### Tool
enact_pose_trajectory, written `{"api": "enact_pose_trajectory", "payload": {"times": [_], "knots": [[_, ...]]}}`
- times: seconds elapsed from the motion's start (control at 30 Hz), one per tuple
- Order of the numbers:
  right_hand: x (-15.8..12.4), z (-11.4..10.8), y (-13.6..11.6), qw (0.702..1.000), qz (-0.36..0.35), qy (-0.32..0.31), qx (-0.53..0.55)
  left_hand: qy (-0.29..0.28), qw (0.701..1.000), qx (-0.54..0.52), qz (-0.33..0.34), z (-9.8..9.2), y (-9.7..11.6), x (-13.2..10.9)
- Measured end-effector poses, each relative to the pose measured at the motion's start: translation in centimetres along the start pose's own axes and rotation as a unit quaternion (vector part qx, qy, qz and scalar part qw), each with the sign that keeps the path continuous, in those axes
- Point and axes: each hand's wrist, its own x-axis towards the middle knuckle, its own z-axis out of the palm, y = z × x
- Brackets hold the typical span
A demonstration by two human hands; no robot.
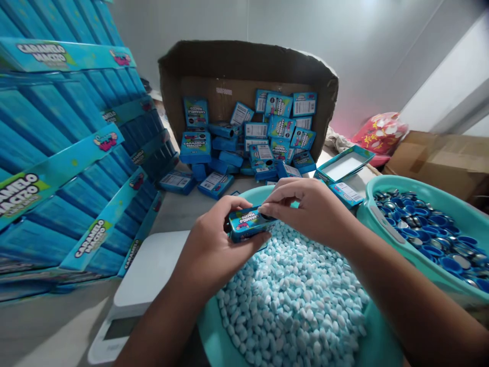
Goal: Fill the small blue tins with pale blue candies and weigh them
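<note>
My left hand (pixel 214 239) is wrapped round a small blue candy tin (pixel 244 223) labelled "CARAMELO MACIZO". It holds the tin tilted above a turquoise tub (pixel 214 331) full of light blue and white candies (pixel 294 295). At the tin's right end, my right hand (pixel 301 204) pinches a small dark round lid (pixel 266 216) with thumb and fingertips. The fingers partly cover the lid, so how far it sits in the tin cannot be made out.
An open cardboard box (pixel 198 63) lies behind, with many blue tins (pixel 280 127) in and before it. Stacked display trays (pixel 76 148) rise at left, beside a white scale (pixel 153 270). A second turquoise tub (pixel 382 186) at right holds round blue lids (pixel 431 234). An open tray (pixel 346 163) lies behind.
</note>
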Motion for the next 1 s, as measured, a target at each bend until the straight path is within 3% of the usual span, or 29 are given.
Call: {"api": "enact_pose_trajectory", "payload": {"times": [0.17,0.3,0.37,0.47,0.53,0.63,0.7,0.8,0.93,1.0], "knots": [[0.2,-0.3,0.2,0.999,-0.021,0.008,0.026,0.003,1.0,-0.019,-0.016,-0.1,0.0,0.0],[0.9,0.1,1.8,0.997,0.04,0.051,-0.036,0.028,0.999,-0.03,-0.032,0.2,0.1,0.0],[1.0,0.9,2.6,0.989,0.089,-0.016,-0.116,0.079,0.996,-0.031,-0.039,0.3,0.2,0.0],[0.6,2.5,3.1,0.952,0.127,-0.209,-0.186,0.206,0.978,-0.01,-0.026,-0.1,0.5,0.2],[0.1,3.3,2.8,0.924,0.11,-0.308,-0.2,0.272,0.962,0.009,0.0,-1.2,0.5,0.2],[-0.5,3.9,2.2,0.894,0.088,-0.385,-0.21,0.316,0.947,0.056,0.023,-3.9,-0.1,0.0],[-0.6,3.8,1.9,0.892,0.094,-0.399,-0.191,0.302,0.95,0.081,0.005,-6.1,-1.1,-0.3],[-0.6,3.6,1.8,0.889,0.101,-0.417,-0.159,0.204,0.975,0.06,-0.064,-8.6,-3.6,-1.0],[-0.8,3.8,2.0,0.889,0.097,-0.42,-0.157,0.042,0.989,-0.027,-0.142,-10.2,-7.4,-2.6],[-1.1,4.2,2.3,0.896,0.089,-0.407,-0.151,0.022,0.987,-0.069,-0.144,-10.4,-8.3,-3.8]]}}
